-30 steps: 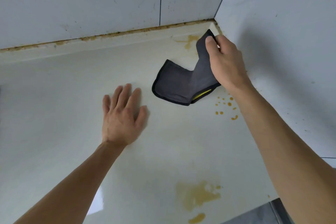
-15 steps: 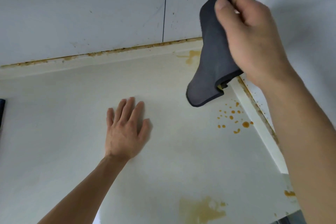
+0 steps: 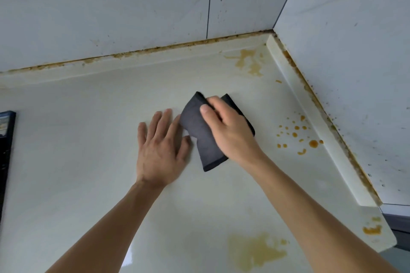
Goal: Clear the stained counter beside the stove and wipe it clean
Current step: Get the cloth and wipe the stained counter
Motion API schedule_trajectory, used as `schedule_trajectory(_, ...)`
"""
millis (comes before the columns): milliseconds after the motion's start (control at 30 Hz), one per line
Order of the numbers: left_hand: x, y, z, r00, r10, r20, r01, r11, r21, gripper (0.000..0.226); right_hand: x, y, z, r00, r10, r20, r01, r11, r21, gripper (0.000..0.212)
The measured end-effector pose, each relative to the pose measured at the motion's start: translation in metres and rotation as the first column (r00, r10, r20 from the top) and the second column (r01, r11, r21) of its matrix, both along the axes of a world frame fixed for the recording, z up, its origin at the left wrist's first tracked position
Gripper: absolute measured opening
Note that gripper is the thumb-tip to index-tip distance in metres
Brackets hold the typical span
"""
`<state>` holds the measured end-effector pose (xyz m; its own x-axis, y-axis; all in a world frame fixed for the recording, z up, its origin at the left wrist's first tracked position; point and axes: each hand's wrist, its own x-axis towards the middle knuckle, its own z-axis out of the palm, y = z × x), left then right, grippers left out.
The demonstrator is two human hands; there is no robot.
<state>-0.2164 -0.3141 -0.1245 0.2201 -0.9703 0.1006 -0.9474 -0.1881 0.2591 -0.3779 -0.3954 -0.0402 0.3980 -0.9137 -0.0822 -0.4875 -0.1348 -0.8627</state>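
1. Tabletop (image 3: 88, 139), pale and glossy, filled most of the frame; it was the stained surface to be wiped, and it met white tiled walls (image 3: 133, 6) along the top of the frame and down the right side.

2. A dark grey cloth (image 3: 197, 131) lay folded near the centre of the frame, pressed onto the tabletop, with its lower end sticking out below the hand that held it.

3. The right hand (image 3: 228, 131) gripped the cloth, its fingers (image 3: 209, 111) curled over the upper fold and thumb side toward the centre, probably to bunch the fabric into a firm pad for scrubbing.

4. The left hand (image 3: 159, 148) lay flat on the tabletop just left of the cloth, fingers straight and slightly spread, holding nothing; its thumb side touched or nearly touched the cloth, and it likely served as a brace.

5. Stains were all untouched: orange droplets (image 3: 297, 135) to the right of the cloth, a yellowish smear (image 3: 248, 62) in the upper right corner, a broad yellow patch (image 3: 257, 250) at lower centre right, and a small orange mark (image 3: 372, 229) at the lower right edge.

6. A raised pale lip (image 3: 310, 117) ran along the right wall and another along the back wall, both with brown grime in the seams; these would stop the cloth and trap residue.

7. Open surface lay on every side of the cloth, giving room to sweep right toward the droplets or down toward the patch.

8. A dark object (image 3: 6, 150), cut off at the left edge of the frame, could not be identified.
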Motion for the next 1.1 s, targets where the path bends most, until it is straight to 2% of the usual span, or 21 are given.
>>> schedule_trajectory(100,-0.001,0.000,-0.003,1.000,0.007,0.006,-0.007,0.999,-0.037,0.054,-0.020,-0.021,-0.002,0.998,-0.058,-0.026,0.057,0.997,-0.048,0.022)
schedule_trajectory(200,0.000,0.000,-0.006,1.000,0.008,0.018,-0.007,0.999,-0.050,0.054,-0.036,-0.041,-0.011,0.982,-0.081,-0.173,0.072,0.996,-0.053,0.026)
schedule_trajectory(267,0.000,-0.001,-0.007,1.000,0.009,0.021,-0.008,0.999,-0.050,0.054,-0.045,-0.049,-0.020,0.959,-0.080,-0.272,0.086,0.996,0.011,0.022)
schedule_trajectory(333,0.000,-0.001,-0.007,1.000,0.010,0.024,-0.009,0.999,-0.050,0.053,-0.050,-0.051,-0.026,0.935,-0.062,-0.348,0.083,0.995,0.047,0.033)
schedule_trajectory(367,0.001,-0.001,-0.008,1.000,0.011,0.025,-0.009,0.999,-0.051,0.053,-0.051,-0.050,-0.029,0.916,-0.057,-0.397,0.067,0.998,0.011,0.039)
schedule_trajectory(467,0.002,-0.001,-0.010,1.000,0.012,0.028,-0.011,0.998,-0.056,0.053,-0.049,-0.043,-0.035,0.823,-0.116,-0.555,-0.066,0.953,-0.296,0.052)
schedule_trajectory(533,0.001,-0.001,-0.011,1.000,0.011,0.028,-0.010,0.998,-0.058,0.053,-0.040,-0.033,-0.038,0.846,-0.103,-0.523,-0.159,0.888,-0.432,0.049)
schedule_trajectory(600,0.001,-0.002,-0.011,1.000,0.009,0.023,-0.007,0.998,-0.061,0.054,-0.030,-0.020,-0.049,0.856,0.018,-0.516,-0.277,0.859,-0.430,0.046)
schedule_trajectory(667,0.002,-0.001,-0.012,1.000,0.009,0.027,-0.008,0.999,-0.053,0.054,-0.027,-0.001,-0.065,0.752,0.127,-0.647,-0.433,0.835,-0.340,0.055)
schedule_trajectory(733,0.002,0.000,-0.012,1.000,0.004,0.030,-0.003,0.999,-0.042,0.054,-0.033,0.004,-0.079,0.686,0.127,-0.717,-0.494,0.804,-0.330,0.062)
schedule_trajectory(833,0.003,0.000,-0.012,1.000,0.000,0.020,0.001,1.000,-0.031,0.055,-0.039,-0.023,-0.085,0.664,0.085,-0.743,-0.481,0.810,-0.336,0.063)
schedule_trajectory(967,0.002,-0.001,-0.011,1.000,-0.008,0.025,0.009,1.000,-0.025,0.053,-0.032,-0.079,-0.086,0.636,-0.046,-0.770,-0.321,0.892,-0.318,0.066)
schedule_trajectory(1100,0.003,-0.001,-0.013,1.000,-0.004,0.022,0.005,1.000,-0.011,0.054,0.008,-0.106,-0.083,0.665,-0.125,-0.736,-0.193,0.924,-0.331,0.065)
